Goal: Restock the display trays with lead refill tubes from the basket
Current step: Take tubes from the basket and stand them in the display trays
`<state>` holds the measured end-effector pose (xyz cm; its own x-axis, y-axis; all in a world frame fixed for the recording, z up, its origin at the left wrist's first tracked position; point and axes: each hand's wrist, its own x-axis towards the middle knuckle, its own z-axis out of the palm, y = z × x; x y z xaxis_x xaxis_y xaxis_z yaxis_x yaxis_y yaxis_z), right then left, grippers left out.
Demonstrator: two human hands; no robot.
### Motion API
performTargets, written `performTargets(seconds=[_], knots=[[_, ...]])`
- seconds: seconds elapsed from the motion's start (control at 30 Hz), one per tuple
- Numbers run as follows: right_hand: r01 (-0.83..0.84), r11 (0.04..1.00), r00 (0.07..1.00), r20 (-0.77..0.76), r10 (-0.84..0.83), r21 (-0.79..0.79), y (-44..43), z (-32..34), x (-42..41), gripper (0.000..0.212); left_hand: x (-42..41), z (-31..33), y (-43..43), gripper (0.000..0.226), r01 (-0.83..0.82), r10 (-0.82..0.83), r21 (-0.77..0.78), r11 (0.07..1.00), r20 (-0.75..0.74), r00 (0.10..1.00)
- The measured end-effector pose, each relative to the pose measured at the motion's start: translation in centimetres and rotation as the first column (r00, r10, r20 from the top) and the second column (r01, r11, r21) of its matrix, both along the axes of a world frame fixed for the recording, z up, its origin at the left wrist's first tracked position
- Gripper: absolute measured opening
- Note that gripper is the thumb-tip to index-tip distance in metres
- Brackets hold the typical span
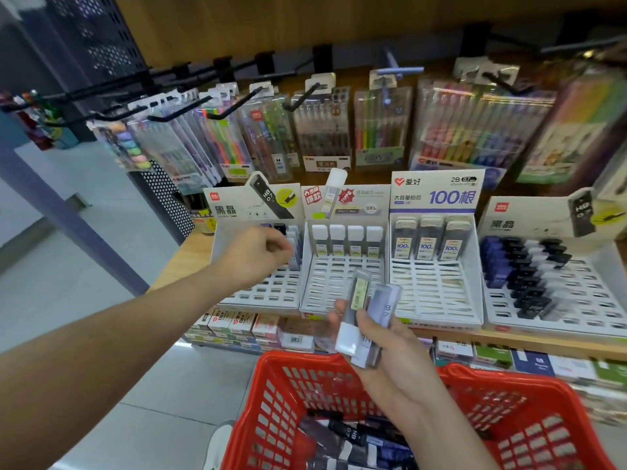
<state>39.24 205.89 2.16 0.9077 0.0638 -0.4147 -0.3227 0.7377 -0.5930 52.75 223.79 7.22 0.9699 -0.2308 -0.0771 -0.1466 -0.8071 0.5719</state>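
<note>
At the leftmost tray (258, 296), left hand (258, 256) is pinched, on what I cannot tell. Seat each tube upright in an empty slot. Right hand (383, 354) grips several tubes (368, 317) above the red basket (271, 401), which holds more.

Hanging pen packs (380, 130) on black hooks (234, 106) above; boxed stationery (234, 322) below.

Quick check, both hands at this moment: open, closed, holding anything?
Left hand: fingers curled shut over the leftmost display tray; whether they hold a tube cannot be told.
Right hand: closed on several lead refill tubes above the red basket.
</note>
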Motion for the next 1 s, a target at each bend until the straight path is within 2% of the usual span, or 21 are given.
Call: performTargets(seconds=[0.03,0.07,0.1,0.17,0.27,0.37,0.47,0.57,0.67,0.77,0.83,0.9,1.0], knots=[[0.037,0.999,0.999,-0.001,-0.037,0.021,-0.1,0.0,0.1,0.024,-1.0,0.5,-1.4,0.012,0.040,-0.077,-0.164,0.986,-0.231,0.970],[0.069,0.997,0.998,-0.010,-0.069,0.046,-0.2,0.1,0.2,0.023,-1.9,0.9,-2.7,0.016,0.074,-0.169,-0.242,0.968,-0.402,0.900],[0.097,0.993,0.995,-0.019,-0.096,0.067,-0.3,0.1,0.2,0.021,-2.9,1.0,-3.8,0.023,0.115,-0.237,-0.263,0.958,-0.500,0.833],[0.131,0.987,0.991,-0.025,-0.129,0.094,-0.7,0.2,0.3,0.023,-4.5,0.5,-5.6,0.031,0.157,-0.299,-0.287,0.945,-0.560,0.772],[0.151,0.984,0.988,-0.018,-0.150,0.095,-1.1,0.1,0.2,0.026,-5.5,-0.3,-6.9,0.023,0.098,-0.284,-0.358,0.929,-0.513,0.810],[0.182,0.983,0.983,-0.034,-0.181,0.016,-1.9,-0.1,0.2,0.022,-5.1,0.1,-6.5,0.010,0.123,-0.259,-0.307,0.944,-0.455,0.852],[0.212,0.966,0.974,-0.045,-0.221,-0.151,-3.3,-0.4,0.3,0.017,-4.4,0.3,-5.6,0.012,0.083,-0.240,-0.336,0.938,-0.460,0.855],[0.149,0.927,0.987,-0.010,-0.162,-0.343,-4.4,-1.0,0.6,0.009,-4.1,0.3,-5.2,0.020,0.058,-0.216,-0.342,0.938,-0.446,0.868],[0.099,0.892,0.992,-0.024,-0.122,-0.442,-4.5,-1.7,0.6,0.006,-3.4,0.6,-5.0,0.019,0.012,-0.240,-0.452,0.892,-0.451,0.859],[0.076,0.929,0.990,-0.087,-0.115,-0.363,-4.4,-2.4,0.6,0.007,-3.1,1.4,-5.1,0.014,0.087,-0.255,-0.404,0.911,-0.383,0.888],[0.053,0.963,0.989,-0.121,-0.087,-0.263,-4.4,-2.4,0.5,0.006,-3.0,1.6,-5.4,0.011,0.071,-0.236,-0.445,0.893,-0.329,0.914],[0.028,0.985,0.990,-0.133,-0.051,-0.172,-4.4,-2.4,0.6,0.011,-2.7,1.5,-5.8,0.016,0.029,-0.181,-0.473,0.881,-0.279,0.943],[-0.005,0.994,0.992,-0.127,-0.010,-0.112,-4.8,-2.4,0.8,0.021,-1.8,0.9,-6.1,0.012,0.001,-0.071,-0.393,0.920,-0.162,0.984]])
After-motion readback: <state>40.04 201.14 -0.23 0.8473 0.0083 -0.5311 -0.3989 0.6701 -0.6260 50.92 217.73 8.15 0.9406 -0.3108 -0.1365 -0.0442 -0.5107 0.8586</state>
